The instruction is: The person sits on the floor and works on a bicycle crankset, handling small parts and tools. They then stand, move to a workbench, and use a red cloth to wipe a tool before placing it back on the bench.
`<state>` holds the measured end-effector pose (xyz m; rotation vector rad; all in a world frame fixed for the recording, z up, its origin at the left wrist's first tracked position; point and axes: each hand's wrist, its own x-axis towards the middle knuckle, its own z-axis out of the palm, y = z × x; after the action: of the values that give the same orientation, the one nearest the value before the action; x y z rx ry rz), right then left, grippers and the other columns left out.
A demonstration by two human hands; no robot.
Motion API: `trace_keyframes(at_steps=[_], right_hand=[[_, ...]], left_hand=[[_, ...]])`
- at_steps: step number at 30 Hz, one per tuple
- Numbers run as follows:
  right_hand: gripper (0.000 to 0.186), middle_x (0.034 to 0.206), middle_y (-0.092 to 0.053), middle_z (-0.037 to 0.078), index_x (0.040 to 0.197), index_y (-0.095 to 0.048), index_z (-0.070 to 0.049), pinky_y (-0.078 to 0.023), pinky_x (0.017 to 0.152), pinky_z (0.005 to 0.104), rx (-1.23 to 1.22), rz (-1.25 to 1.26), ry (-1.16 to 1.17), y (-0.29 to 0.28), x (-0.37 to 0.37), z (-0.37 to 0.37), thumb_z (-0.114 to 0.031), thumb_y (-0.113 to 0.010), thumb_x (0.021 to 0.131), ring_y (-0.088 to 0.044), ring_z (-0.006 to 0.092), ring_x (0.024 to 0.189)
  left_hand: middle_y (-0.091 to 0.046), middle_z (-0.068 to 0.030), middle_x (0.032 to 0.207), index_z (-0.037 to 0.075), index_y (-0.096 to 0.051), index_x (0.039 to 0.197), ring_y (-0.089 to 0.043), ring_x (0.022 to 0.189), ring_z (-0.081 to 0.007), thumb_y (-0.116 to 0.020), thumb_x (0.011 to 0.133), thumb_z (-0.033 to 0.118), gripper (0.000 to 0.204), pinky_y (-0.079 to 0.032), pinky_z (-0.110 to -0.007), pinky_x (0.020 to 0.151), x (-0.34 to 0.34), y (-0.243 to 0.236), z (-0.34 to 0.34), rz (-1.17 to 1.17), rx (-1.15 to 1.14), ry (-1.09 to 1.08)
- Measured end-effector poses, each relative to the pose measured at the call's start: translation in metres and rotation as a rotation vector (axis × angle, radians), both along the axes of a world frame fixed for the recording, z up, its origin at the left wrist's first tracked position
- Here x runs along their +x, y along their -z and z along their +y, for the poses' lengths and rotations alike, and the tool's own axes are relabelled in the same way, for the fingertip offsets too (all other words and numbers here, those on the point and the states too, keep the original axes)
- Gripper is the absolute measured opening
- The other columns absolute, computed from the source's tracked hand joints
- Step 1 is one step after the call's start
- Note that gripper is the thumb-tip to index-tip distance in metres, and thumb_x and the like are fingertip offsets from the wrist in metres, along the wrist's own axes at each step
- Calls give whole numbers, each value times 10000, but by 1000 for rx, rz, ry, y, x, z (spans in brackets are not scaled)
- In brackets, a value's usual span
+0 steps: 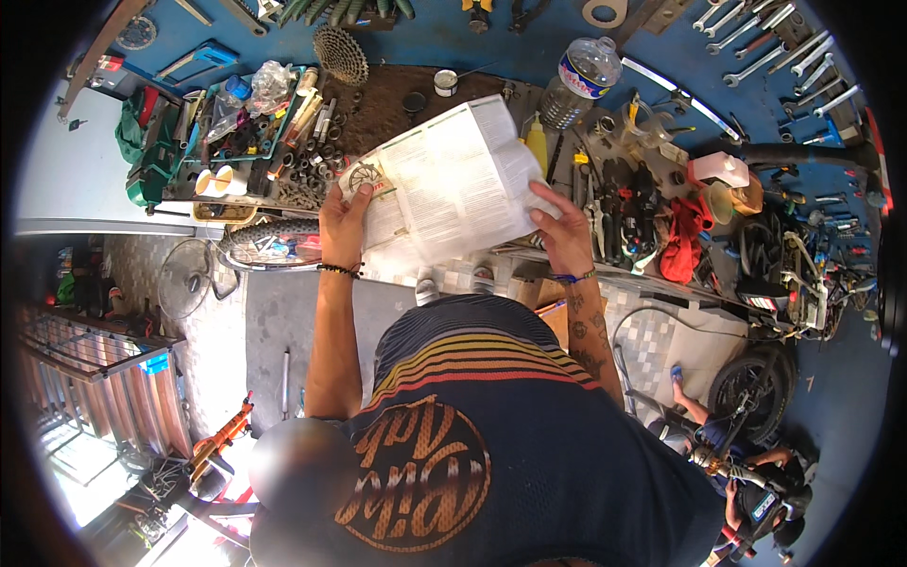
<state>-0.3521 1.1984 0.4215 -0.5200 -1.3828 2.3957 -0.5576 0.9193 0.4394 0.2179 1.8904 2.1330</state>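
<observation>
A large printed paper sheet (452, 175), creased and tilted, is spread between my two hands over the front of the workbench. Dense text columns cover it, with a small wheel-like picture near its left edge. My left hand (342, 225) pinches that left edge, thumb on the printed face and fingers behind. At the opposite edge my right hand (564, 229) grips the paper, its thumb and fingers around the border. Behind the sheet, part of the bench top is hidden.
Sockets and tools fill a tray (291, 123) on the bench's left. A clear plastic bottle (578, 85), yellow bottle (537, 146) and red cloth (682, 241) lie rightward. Wrenches (756, 47) hang on the blue wall. Below the bench is a bicycle wheel (274, 241); another person (756, 482) sits lower right.
</observation>
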Motion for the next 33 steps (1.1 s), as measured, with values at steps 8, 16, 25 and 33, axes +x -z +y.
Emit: trace_keyframes(at_steps=[8,16,25,33], right_hand=[[582,1481,-580,102,1432,-594,-24,-425,1142,319,55,-67,-401,-10,26,7,56,-725,871,-572,183,1309],[834,1598,-461,115,1575,-430,-105,-283,1232,338,644,-179,-323,-6,11,1,48,-722,808,-415,226,1471],[954,1623,-421,125,1613,-354,-95,-259,1234,341,776,-317,0,-46,8,8,111,-691,744,-373,234,1498],[948,1596,-435,149,1601,-382,-76,-293,1211,333,677,-474,250,-49,21,-37,144,-658,721,-402,193,1458]], left_hand=[[-734,-58,832,-12,-655,1139,-635,709,-53,-710,981,154,237,-501,-226,617,-20,22,-4,150,-281,203],[-758,-56,920,-4,-662,1192,-672,809,-72,-735,973,163,285,-530,-250,688,-57,34,25,157,-543,412],[-709,-121,1154,99,-659,1259,-695,1047,-279,-789,898,398,486,-581,-416,867,-190,78,137,604,-908,325],[-526,-182,1435,119,-574,1411,-518,1353,-397,-849,822,413,715,-547,-513,1036,-240,90,206,633,-1395,536]])
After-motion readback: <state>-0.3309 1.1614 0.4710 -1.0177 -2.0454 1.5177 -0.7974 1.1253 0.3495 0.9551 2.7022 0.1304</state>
